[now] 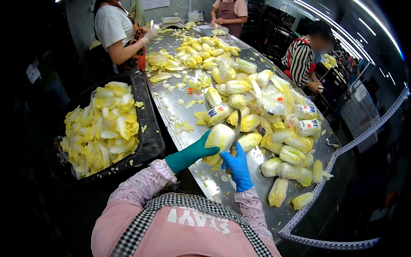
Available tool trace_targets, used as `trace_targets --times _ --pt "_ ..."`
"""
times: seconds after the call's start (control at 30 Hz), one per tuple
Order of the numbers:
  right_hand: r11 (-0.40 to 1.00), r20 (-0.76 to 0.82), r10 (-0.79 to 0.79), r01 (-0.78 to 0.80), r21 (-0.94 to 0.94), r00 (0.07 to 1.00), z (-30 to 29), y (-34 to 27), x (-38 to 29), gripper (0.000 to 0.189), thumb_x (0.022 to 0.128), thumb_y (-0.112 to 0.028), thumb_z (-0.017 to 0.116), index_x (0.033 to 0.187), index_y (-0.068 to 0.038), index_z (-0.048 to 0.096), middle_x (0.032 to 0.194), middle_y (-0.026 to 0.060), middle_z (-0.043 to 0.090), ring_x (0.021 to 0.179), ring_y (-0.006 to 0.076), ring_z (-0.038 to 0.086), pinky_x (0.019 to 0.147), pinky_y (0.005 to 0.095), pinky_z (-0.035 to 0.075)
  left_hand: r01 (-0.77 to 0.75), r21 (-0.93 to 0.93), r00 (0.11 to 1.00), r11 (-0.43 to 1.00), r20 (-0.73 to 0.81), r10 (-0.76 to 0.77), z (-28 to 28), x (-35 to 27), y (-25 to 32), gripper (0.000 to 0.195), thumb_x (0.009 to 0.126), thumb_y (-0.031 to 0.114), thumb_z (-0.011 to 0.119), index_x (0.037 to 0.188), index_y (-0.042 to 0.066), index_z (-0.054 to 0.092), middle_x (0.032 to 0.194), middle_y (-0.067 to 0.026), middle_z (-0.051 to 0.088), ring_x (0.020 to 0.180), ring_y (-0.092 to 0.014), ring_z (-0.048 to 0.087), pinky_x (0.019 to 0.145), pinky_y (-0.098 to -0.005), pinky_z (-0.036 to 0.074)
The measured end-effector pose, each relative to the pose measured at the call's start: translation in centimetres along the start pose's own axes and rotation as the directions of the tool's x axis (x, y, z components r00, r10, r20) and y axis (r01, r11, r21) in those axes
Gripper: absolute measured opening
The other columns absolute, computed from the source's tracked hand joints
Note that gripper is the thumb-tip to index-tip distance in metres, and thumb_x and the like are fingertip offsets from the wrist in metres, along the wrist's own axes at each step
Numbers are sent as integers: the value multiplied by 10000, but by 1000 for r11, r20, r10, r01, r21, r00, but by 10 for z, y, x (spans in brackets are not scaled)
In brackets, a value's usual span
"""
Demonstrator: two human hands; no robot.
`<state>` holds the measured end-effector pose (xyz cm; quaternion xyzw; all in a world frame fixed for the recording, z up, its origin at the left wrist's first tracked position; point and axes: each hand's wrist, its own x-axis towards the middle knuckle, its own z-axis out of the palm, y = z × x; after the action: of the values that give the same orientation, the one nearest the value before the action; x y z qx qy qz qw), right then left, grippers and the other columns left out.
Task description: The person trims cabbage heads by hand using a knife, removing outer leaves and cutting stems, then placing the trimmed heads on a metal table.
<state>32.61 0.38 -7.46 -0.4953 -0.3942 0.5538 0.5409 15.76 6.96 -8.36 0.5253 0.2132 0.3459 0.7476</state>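
Note:
My left hand, in a green glove, grips a napa cabbage above the near edge of the metal table. A loose yellow leaf hangs beneath the head. In a blue glove, my right hand is closed around the handle of a knife. The dark, curved blade points away from me, along the right side of the cabbage. Just beyond lie more cabbages, and one wrapped in printed film rests near the blade.
A black crate heaped with cabbage leaves stands at the left. Another knife lies by the table's right edge. Co-workers stand at the far left, far end and right. A perforated metal strip borders the right side.

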Motion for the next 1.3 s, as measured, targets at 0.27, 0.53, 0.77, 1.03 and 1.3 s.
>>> trace_targets --times 0.27,0.53,0.77,1.03,1.3 --pt "995 382 50 -15 -94 923 100 -39 10 598 804 -231 724 1272 -46 401 848 60 589 536 96 524 422 225 417 -144 -121 957 982 -272 106 -43 -96 65 708 803 230 731 1371 39 353 1284 -106 509 1169 -228 507 982 -357 428" --pt "966 656 128 56 -252 744 198 -68 25 542 793 -160 731 1266 -56 487 895 30 641 655 97 598 487 232 482 -312 -443 895 841 -434 103 -68 -212 117 639 909 353 565 1403 28 325 1343 -136 476 1203 -245 499 1029 -369 402" --pt "927 693 -160 349 -139 703 287 -51 103 237 841 -148 672 1050 -60 604 850 -7 629 713 83 575 620 235 491 -456 -234 777 858 -576 256 -92 -288 133 640 903 375 573 1388 25 347 1305 -149 505 1131 -258 555 961 -386 467" --pt "717 768 -296 663 -213 567 353 -30 73 794 732 -374 792 1311 5 403 922 113 608 807 172 562 729 298 480 -355 494 343 794 -721 602 -130 -289 144 762 856 257 676 1442 68 226 1386 -111 376 1274 -219 377 1058 -329 349" --pt "904 821 89 300 -304 563 368 -37 40 455 759 -288 782 1059 -60 527 732 17 520 562 97 497 484 248 457 -286 698 275 657 -597 754 -131 -273 139 770 858 305 664 1447 72 226 1419 -111 342 1298 -231 354 1080 -357 320"
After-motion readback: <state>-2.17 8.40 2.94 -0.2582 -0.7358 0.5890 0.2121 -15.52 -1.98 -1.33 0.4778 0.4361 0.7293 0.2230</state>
